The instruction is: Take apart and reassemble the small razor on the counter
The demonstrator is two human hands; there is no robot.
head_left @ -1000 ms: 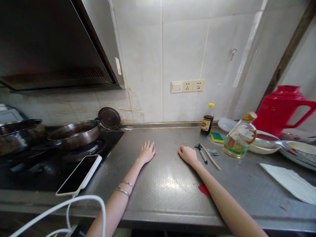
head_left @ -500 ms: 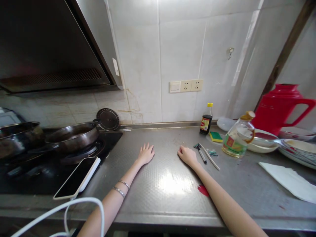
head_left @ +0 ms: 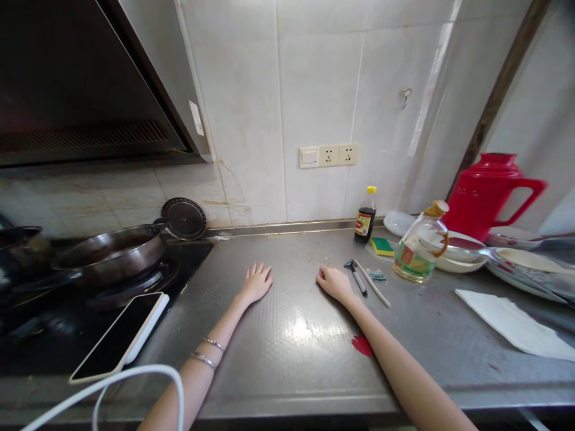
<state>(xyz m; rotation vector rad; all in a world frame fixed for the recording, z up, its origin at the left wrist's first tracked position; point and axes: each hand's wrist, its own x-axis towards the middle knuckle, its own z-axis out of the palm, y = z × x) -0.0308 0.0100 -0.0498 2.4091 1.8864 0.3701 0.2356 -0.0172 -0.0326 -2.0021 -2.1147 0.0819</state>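
My left hand [head_left: 256, 281] lies flat on the steel counter [head_left: 305, 335], fingers spread, holding nothing. Two thin bracelets ring that forearm. My right hand [head_left: 333, 282] rests on the counter a short way to the right, its fingers curled under and nothing visible in them. Just right of it lie a razor [head_left: 356, 274] and a thin white stick [head_left: 372, 284]. A small red mark [head_left: 362, 345] sits on the counter beside my right forearm.
A pan [head_left: 110, 257] sits on the black stove at left, with a phone [head_left: 119, 335] and white cable [head_left: 112, 383] near the front edge. At right stand a soy sauce bottle [head_left: 365, 220], sponge [head_left: 381, 246], oil bottle [head_left: 417, 254], red jug [head_left: 487, 191], dishes [head_left: 516, 263] and a paper sheet [head_left: 512, 323].
Both hands stay where they were on the counter. The view has shifted rightward, so everything sits a little further left in the picture.
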